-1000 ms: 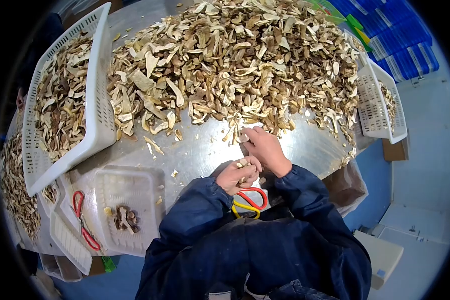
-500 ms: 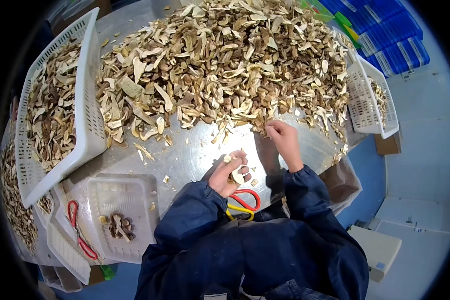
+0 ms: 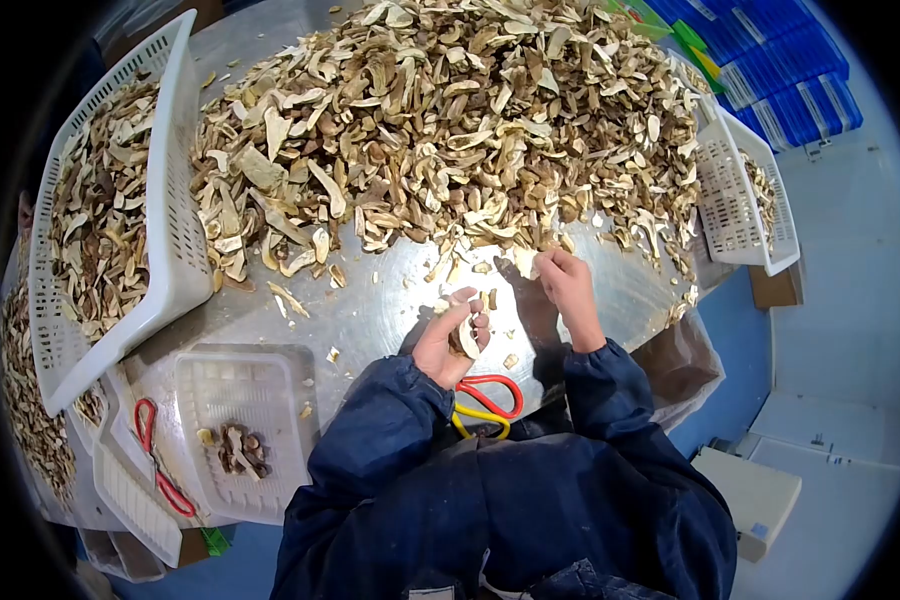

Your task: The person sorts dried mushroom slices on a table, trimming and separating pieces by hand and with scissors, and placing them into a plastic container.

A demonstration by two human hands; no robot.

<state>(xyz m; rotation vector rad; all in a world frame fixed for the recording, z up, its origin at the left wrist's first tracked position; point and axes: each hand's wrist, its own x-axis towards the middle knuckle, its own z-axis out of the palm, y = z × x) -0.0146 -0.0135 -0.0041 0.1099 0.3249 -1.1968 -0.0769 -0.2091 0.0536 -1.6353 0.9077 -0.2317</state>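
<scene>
Dried mushroom slices point(image 3: 450, 130) form a big heap across the metal table. My left hand point(image 3: 448, 342) is closed around a few pale mushroom slices point(image 3: 468, 338), held above the table near its front edge. Fingers pinched together, my right hand point(image 3: 568, 292) is at the near edge of the heap; whatever it pinches is too small or hidden to make out. Scissors with one red and one yellow handle point(image 3: 490, 398) lie under my left wrist, their blades out of sight. Loose bits and slices point(image 3: 510, 360) are scattered between my hands.
On the left stand a white slotted basket point(image 3: 175, 250) full of slices and a clear tray point(image 3: 300, 440) with a few dark pieces. Red-handled scissors point(image 3: 150, 450) lie beside that tray. Another white basket point(image 3: 720, 190) and blue crates point(image 3: 785, 60) are on the right.
My right hand has shifted slightly down, its fingers drawn in more tightly. The left hand's fingers have curled and moved a little over the slices they hold.
</scene>
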